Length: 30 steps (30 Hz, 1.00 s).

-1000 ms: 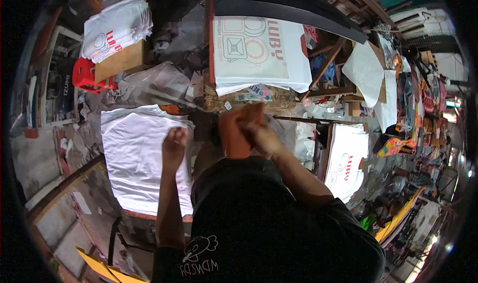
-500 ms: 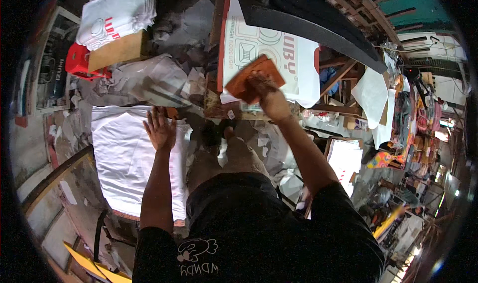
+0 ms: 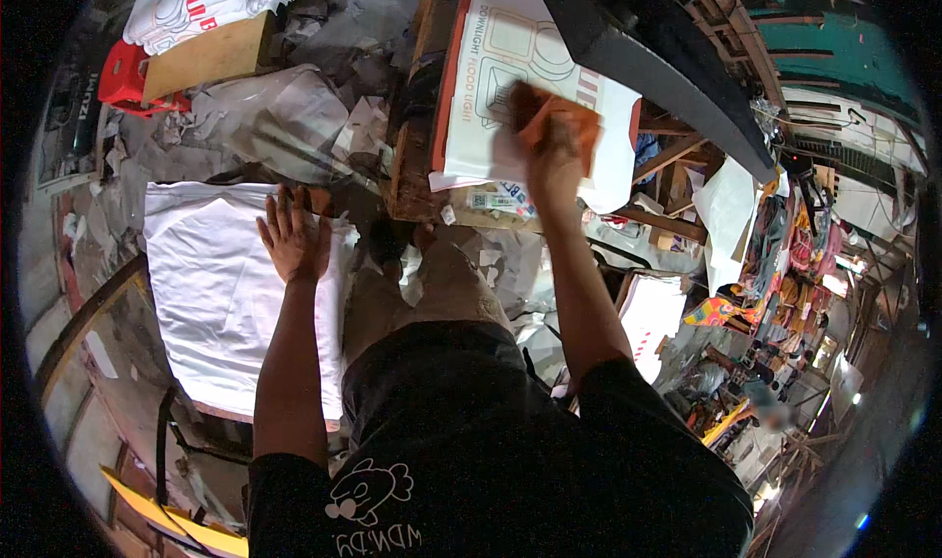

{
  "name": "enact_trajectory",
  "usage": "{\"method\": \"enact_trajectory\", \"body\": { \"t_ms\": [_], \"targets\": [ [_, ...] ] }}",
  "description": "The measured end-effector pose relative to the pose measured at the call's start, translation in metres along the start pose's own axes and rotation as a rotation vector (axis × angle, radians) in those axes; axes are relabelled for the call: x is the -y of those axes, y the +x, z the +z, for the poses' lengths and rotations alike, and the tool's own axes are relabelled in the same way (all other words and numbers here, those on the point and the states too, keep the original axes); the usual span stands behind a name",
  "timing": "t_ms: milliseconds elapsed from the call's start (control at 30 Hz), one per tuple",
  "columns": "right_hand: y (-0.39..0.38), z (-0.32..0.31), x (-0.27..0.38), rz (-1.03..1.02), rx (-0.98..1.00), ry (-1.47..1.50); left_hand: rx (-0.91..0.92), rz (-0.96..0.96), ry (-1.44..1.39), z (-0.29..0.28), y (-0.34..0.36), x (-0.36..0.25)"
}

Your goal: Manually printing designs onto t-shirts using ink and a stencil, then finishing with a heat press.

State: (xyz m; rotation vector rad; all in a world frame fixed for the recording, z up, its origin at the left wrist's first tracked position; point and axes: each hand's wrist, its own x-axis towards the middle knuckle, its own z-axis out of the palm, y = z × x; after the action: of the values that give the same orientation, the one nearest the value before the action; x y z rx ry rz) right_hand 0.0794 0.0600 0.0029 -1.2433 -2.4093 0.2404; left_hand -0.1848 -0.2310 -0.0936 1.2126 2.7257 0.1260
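Note:
My left hand (image 3: 294,239) lies flat with its fingers apart on the upper right part of a stack of folded white cloth (image 3: 216,283). My right hand (image 3: 554,165) grips a flat orange-brown block (image 3: 581,131), slightly smeared by motion. That block is over a white printed piece (image 3: 481,136) with red letters and grey line drawings, spread on a wooden bench (image 3: 407,180). Whether the block presses on the surface or hovers just above it, I cannot tell. A reddish edge runs along the left of the printed piece.
A black curved beam (image 3: 648,77) crosses above the bench. At the far left, printed white pieces (image 3: 211,8) are piled over a cardboard box (image 3: 211,57) beside a red stool (image 3: 123,72). More white printed pieces (image 3: 653,308) lie right of my legs. Paper scraps litter the floor.
My right hand has moved the block to the right and slightly up over the printed piece. My left hand stays on the white stack. The whole view has shifted a little.

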Motion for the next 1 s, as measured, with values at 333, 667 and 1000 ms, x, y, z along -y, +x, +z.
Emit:
{"method": "enact_trajectory", "body": {
  "t_ms": [333, 667, 1000],
  "targets": [
    [0.054, 0.017, -0.012, 0.243, 0.060, 0.052, 0.032, 0.000, 0.028, -0.001, -0.001, 0.004],
    [0.118, 0.024, 0.004, 0.238, -0.055, 0.130, 0.025, -0.017, -0.016, 0.000, 0.000, 0.006],
    [0.130, 0.053, 0.014, -0.121, -0.079, 0.202, 0.088, 0.010, 0.087, -0.008, 0.004, -0.002]
  ]
}}
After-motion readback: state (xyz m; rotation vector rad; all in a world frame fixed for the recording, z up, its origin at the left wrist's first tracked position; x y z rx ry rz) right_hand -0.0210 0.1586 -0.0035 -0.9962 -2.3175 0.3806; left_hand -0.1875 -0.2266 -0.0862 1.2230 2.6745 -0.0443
